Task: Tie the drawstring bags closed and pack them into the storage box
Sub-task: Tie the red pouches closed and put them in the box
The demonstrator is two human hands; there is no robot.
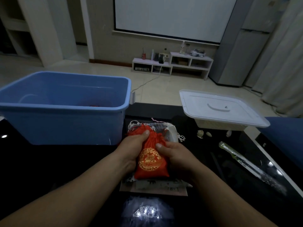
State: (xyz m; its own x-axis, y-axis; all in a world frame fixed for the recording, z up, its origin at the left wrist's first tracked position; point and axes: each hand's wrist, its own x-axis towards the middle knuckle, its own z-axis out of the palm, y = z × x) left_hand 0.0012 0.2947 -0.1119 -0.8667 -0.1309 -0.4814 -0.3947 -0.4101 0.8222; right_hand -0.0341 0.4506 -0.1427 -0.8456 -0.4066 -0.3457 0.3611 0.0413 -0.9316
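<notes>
A red drawstring bag (151, 163) with a gold round emblem is held over the black table in front of me. My left hand (131, 148) grips its upper left side, thumb on the gathered neck. My right hand (175, 154) holds the right side, thumb pressed near the cinched top. Under the red bag lies a pile of pale patterned drawstring bags (170, 133) with white cords. The blue storage box (65, 105) stands open to the left; something red shows faintly at its bottom.
A white lid (221, 108) rests on a pale basket at the right. Small shells (200, 133) and a clear wrapped stick (246, 163) lie on the black table (49, 169). A blue cushion edge (285, 133) sits at far right. A paper sheet (154, 187) lies under the bags.
</notes>
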